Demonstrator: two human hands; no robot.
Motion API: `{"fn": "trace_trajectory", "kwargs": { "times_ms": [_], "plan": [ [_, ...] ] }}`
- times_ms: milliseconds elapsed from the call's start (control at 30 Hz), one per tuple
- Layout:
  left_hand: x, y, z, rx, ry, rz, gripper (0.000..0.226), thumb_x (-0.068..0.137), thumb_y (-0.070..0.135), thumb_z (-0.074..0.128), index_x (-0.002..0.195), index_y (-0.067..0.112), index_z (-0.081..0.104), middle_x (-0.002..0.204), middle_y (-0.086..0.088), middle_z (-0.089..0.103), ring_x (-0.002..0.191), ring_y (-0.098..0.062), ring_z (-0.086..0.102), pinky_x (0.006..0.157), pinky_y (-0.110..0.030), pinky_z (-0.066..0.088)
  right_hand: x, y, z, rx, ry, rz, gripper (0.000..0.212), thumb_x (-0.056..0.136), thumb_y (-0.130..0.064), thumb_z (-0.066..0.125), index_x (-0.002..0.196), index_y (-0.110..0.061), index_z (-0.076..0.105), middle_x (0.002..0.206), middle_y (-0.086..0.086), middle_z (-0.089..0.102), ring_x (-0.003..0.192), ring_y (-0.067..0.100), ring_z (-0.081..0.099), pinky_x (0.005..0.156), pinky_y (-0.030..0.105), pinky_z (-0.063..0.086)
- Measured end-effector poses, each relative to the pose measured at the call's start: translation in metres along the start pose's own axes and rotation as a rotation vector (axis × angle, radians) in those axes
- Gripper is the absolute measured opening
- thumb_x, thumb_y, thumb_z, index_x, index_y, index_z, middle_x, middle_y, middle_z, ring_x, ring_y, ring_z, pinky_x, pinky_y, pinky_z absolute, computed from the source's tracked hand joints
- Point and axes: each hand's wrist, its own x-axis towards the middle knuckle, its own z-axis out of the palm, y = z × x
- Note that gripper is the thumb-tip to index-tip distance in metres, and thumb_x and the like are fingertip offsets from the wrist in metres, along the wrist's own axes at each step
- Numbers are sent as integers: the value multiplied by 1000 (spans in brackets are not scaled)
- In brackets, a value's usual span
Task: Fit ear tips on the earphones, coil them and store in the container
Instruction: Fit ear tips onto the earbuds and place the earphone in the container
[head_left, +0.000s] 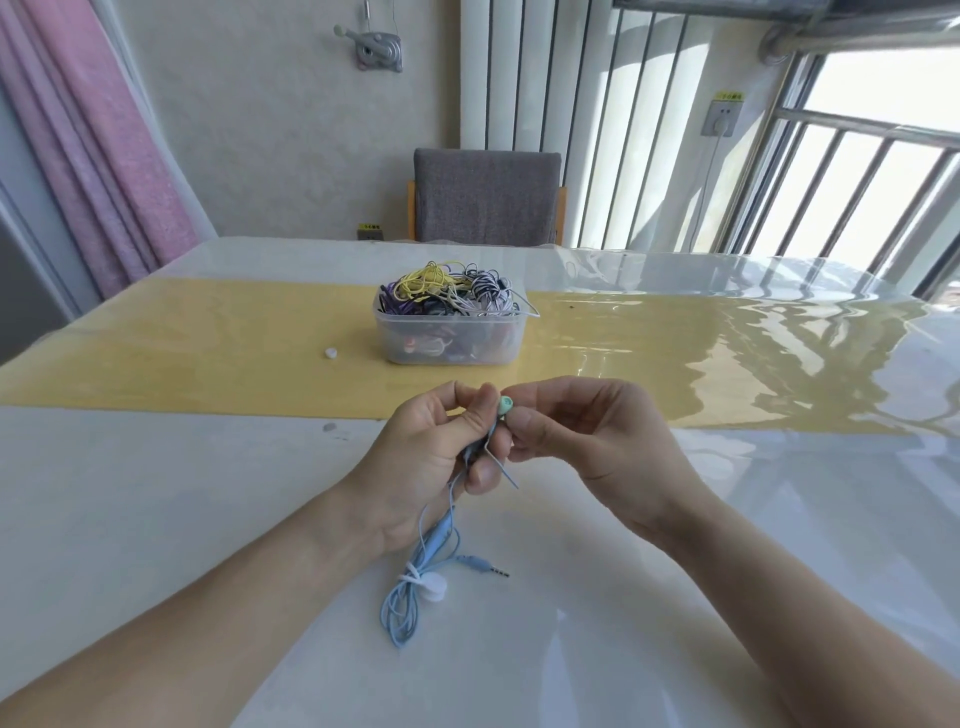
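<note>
At the twelve o'clock side of the table (156, 519), on a yellow runner (208, 343), a clear plastic container (451, 332) is seen, open-topped and heaped above its rim with tangled earphones (452, 288) in yellow, purple, black-and-white and pale cords; more cords and a reddish piece are made out through its wall. Just beside it, at its nine o'clock, a small white ear tip (331, 353) is set on the runner, apart from the container. At the six o'clock side of the container, raised above the table, a light blue earphone set (441, 535) is held between both hands. Its cord is gripped by the left hand (431, 457), whose fingers are curled round it, with the thumb pressed along the cord. A teal earbud (505, 405) is pinched by the fingertips of the right hand (587, 441), thumb and forefinger being closed on it. Below the hands, toward six o'clock, the rest of the blue cord is laid on the table in a loose bundle bound by a white tie (428, 584), with the plug (485, 566) pointed toward three o'clock. Beyond the table, at twelve o'clock, a grey chair (487, 195) is placed against the wall.
</note>
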Motion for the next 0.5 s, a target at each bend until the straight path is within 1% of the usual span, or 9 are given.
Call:
{"fn": "trace_trajectory", "kwargs": {
  "times_ms": [167, 300, 367, 433, 500],
  "plan": [
    [0, 1, 1, -23, 12, -13, 17, 82, 23, 60, 81, 7, 55, 58, -7, 54, 44, -12, 40, 39, -17, 33, 0, -4, -1, -173, 53, -102, 14, 83, -7, 79, 97, -10, 75, 78, 4, 75, 71, 19, 70, 75, 37, 60],
    [0, 1, -1, -13, 18, 5, 19, 82, 23, 60, 85, 6, 54, 60, -9, 54, 45, -13, 42, 41, -18, 34, 0, -4, -1, -290, 60, -209, 12, 83, -11, 80, 94, -17, 77, 81, 0, 75, 75, 15, 69, 72, 32, 59],
    [1, 0, -1, -3, 18, 8, 19, 86, 24, 58, 86, 5, 54, 63, -10, 55, 47, -15, 44, 43, -20, 36, 0, -3, -1, -334, 66, -223, 10, 85, -13, 79, 92, -19, 78, 82, -2, 76, 75, 14, 70, 71, 28, 58],
    [2, -1, -2, 3, 31, 6, 19, 92, 22, 55, 91, 4, 57, 65, -11, 57, 50, -17, 46, 45, -22, 39, 0, -2, -1, -343, 80, -213, 7, 86, -13, 78, 90, -18, 78, 80, -5, 76, 72, 11, 70, 69, 24, 56],
    [2, -1, -3, 32, 37, -4, 18, 94, 16, 54, 102, 0, 59, 67, -13, 58, 52, -19, 47, 47, -23, 40, 0, -2, -2, -352, 88, -206, 6, 86, -13, 78, 89, -18, 78, 78, -6, 76, 69, 9, 69, 68, 24, 56]
  ]
}}
